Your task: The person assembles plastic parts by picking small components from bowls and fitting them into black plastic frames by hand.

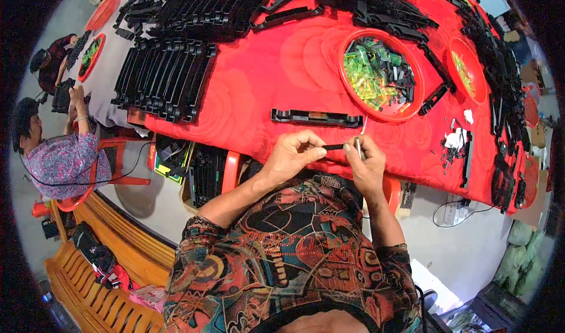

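Note:
Over the table's near edge, my left hand (pixel 294 155) pinches one end of a small black plastic strip (pixel 334 147) between thumb and fingers. The strip's other end meets the fingertips of my right hand (pixel 368 161). A slim metal hand tool (pixel 358 147) is also gripped in my right hand; its exact kind is unclear. Just beyond my hands, a long black plastic part (pixel 316 118) lies crosswise on the red tablecloth (pixel 282 68). Farther right stands a round red basket (pixel 385 119) with translucent yellow-green pieces and small black pieces in it.
Rows of long black parts (pixel 168 80) cover the table's left side. Another red basket (pixel 478 86) stands at the right, near white scraps (pixel 456 139) and black bits. A seated person (pixel 65 156) works at the left. A wooden bench (pixel 94 280) is at lower left.

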A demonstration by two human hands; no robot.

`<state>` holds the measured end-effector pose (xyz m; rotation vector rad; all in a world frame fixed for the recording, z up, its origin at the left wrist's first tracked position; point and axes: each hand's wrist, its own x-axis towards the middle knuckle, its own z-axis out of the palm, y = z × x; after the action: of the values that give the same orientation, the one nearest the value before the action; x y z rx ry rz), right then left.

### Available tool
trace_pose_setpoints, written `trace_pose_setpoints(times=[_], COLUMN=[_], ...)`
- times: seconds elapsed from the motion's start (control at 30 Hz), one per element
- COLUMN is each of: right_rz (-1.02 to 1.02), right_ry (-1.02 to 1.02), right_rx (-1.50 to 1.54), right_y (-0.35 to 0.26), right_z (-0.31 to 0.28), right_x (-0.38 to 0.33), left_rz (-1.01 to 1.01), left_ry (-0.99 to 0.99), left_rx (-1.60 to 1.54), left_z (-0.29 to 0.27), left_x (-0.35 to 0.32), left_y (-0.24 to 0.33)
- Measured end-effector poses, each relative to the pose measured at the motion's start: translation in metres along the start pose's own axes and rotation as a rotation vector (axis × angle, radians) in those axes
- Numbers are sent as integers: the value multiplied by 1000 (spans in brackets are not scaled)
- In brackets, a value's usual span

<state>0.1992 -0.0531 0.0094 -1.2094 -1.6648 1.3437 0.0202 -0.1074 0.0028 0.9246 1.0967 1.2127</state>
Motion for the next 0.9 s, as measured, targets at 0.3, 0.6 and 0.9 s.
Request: trace_pose_setpoints(times=[0.3,0.6,0.9], right_rz=[180,126,121], right_ry=[-61,-5,42], right_rx=[284,125,-73], right_y=[1,4,13], right_z=[11,4,4], right_x=[-4,23,64], left_rz=[24,535,778], left_ry=[91,264,207], left_rx=[128,779,1352], left_z=[-8,-15,-50], left_x=[2,6,34], left_y=[-15,-7,-2])
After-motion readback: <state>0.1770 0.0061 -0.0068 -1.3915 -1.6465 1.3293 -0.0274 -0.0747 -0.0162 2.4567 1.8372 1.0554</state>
